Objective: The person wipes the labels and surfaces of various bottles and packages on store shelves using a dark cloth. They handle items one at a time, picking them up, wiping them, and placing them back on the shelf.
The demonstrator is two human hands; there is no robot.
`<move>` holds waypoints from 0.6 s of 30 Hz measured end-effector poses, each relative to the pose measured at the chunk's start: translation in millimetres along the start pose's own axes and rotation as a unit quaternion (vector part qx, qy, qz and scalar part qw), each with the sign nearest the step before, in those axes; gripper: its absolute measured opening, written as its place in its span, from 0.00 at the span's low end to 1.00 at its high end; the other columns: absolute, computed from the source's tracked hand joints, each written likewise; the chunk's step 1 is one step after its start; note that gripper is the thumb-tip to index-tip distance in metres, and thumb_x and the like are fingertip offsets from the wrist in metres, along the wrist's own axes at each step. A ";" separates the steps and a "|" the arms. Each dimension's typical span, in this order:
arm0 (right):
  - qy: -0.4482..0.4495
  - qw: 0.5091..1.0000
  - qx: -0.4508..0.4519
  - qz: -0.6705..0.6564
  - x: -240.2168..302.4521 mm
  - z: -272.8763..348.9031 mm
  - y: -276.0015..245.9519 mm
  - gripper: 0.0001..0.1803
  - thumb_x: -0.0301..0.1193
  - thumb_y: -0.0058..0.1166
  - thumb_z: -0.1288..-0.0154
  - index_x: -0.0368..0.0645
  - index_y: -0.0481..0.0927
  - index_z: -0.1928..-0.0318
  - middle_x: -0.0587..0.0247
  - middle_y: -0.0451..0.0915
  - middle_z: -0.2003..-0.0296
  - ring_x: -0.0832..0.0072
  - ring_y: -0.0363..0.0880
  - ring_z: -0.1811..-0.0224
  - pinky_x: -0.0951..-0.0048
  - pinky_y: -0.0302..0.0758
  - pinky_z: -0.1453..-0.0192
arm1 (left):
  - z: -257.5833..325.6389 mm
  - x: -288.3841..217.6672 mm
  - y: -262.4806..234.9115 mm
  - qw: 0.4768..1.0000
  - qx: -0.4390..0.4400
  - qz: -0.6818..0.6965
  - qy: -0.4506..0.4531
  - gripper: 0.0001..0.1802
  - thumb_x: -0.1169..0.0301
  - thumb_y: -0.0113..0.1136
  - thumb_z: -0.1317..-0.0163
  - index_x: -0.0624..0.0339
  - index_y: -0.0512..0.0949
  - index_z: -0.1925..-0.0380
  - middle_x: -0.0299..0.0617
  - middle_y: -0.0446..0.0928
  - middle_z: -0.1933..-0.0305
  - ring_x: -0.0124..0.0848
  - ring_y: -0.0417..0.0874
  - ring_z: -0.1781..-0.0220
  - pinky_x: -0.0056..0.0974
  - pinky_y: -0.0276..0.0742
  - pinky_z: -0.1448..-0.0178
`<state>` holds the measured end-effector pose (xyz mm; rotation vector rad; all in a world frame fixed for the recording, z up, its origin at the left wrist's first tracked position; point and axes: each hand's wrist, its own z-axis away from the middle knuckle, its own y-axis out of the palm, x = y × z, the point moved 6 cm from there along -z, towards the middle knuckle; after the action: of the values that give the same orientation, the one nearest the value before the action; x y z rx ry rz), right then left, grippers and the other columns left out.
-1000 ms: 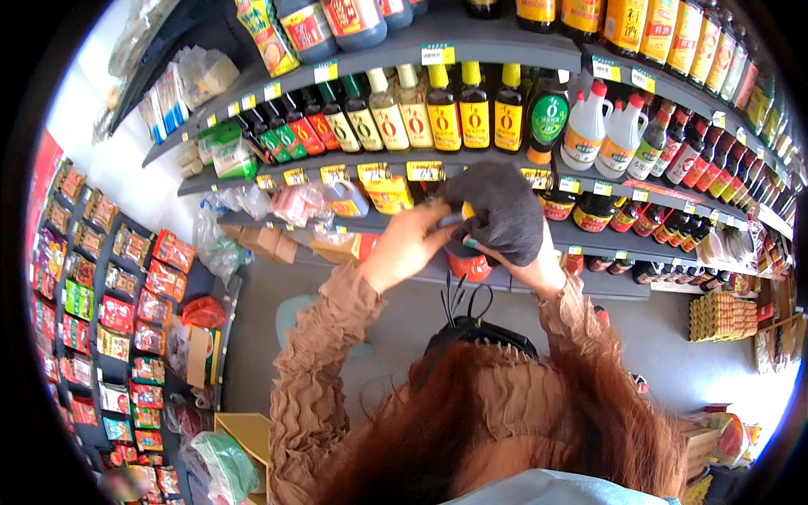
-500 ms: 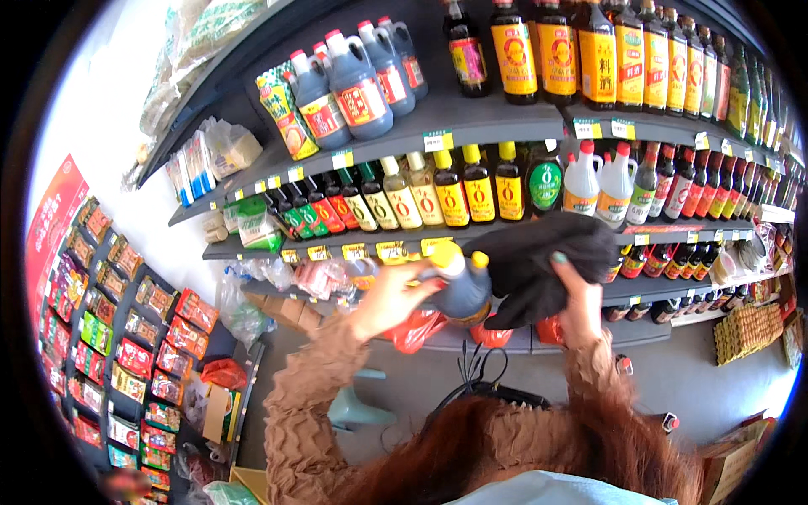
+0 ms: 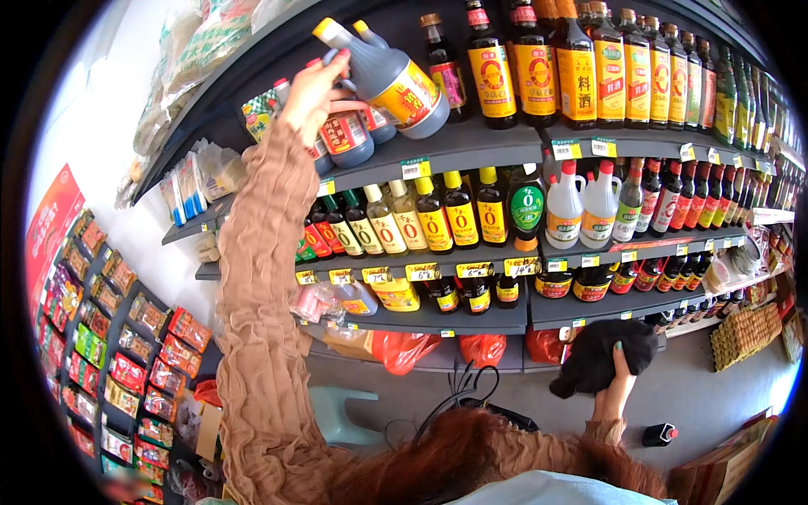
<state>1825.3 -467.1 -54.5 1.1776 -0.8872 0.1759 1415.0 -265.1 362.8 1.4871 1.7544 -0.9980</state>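
My left hand (image 3: 311, 94) is raised to the upper shelf, its fingers closed round the handle of a large dark plastic sauce jug (image 3: 400, 84). The jug has a yellow cap and a yellow-orange label, and it leans with its top to the left. Behind and below it, similar jugs with red labels (image 3: 343, 135) stand partly hidden by my hand. Low on the right, my right hand (image 3: 619, 387) grips a bunched black cloth (image 3: 606, 358), held out in front of the lower shelf.
Tall bottles with yellow labels (image 3: 576, 76) line the upper shelf (image 3: 497, 143) to the right. Sauce bottles (image 3: 459, 215) and white jugs (image 3: 566, 206) fill the shelf below. A pale green stool (image 3: 341, 412) and a dark bottle (image 3: 659, 434) are on the floor. Hanging packets (image 3: 126, 370) are at left.
My left hand has carried the yellow-capped jug up and left to the upper shelf. My right hand with the black cloth has moved down and away from the jug.
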 end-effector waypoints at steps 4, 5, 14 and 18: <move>-0.023 0.999 -0.028 0.004 7.5 6.3 -29.8 0.19 0.26 0.53 0.42 0.37 0.69 0.49 0.57 0.74 0.55 0.66 0.74 0.53 0.66 0.72 0.47 | -60.1 35.4 12.0 0.992 -0.024 -0.091 -0.084 0.17 0.57 0.55 0.41 0.61 0.67 0.74 0.47 0.69 0.61 0.51 0.78 0.59 0.51 0.81 0.63; -0.031 0.999 -0.035 0.011 7.8 7.6 -38.0 0.19 0.26 0.53 0.42 0.38 0.69 0.50 0.57 0.74 0.55 0.66 0.75 0.53 0.66 0.73 0.47 | -73.4 41.0 13.3 0.988 -0.040 -0.111 -0.097 0.18 0.57 0.55 0.41 0.61 0.67 0.74 0.49 0.69 0.59 0.54 0.77 0.58 0.53 0.81 0.63; -0.054 0.992 -0.111 0.039 16.5 13.7 -65.7 0.17 0.27 0.53 0.43 0.38 0.71 0.52 0.57 0.76 0.58 0.67 0.76 0.59 0.68 0.74 0.53 | -142.7 85.9 10.8 0.946 -0.020 -0.256 -0.196 0.20 0.55 0.55 0.42 0.64 0.69 0.74 0.58 0.56 0.39 0.65 0.72 0.52 0.55 0.79 0.62; -0.043 0.992 -0.112 0.025 17.3 13.8 -54.2 0.17 0.26 0.53 0.43 0.37 0.71 0.52 0.57 0.76 0.57 0.66 0.76 0.58 0.67 0.75 0.53 | -147.4 82.8 6.2 0.935 -0.025 -0.325 -0.140 0.21 0.55 0.59 0.45 0.65 0.71 0.71 0.57 0.65 0.46 0.56 0.77 0.56 0.49 0.80 0.68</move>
<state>1859.6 -506.7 -80.8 0.9603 -0.9862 0.0640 1408.7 -96.1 368.8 0.6713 2.0698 -1.3913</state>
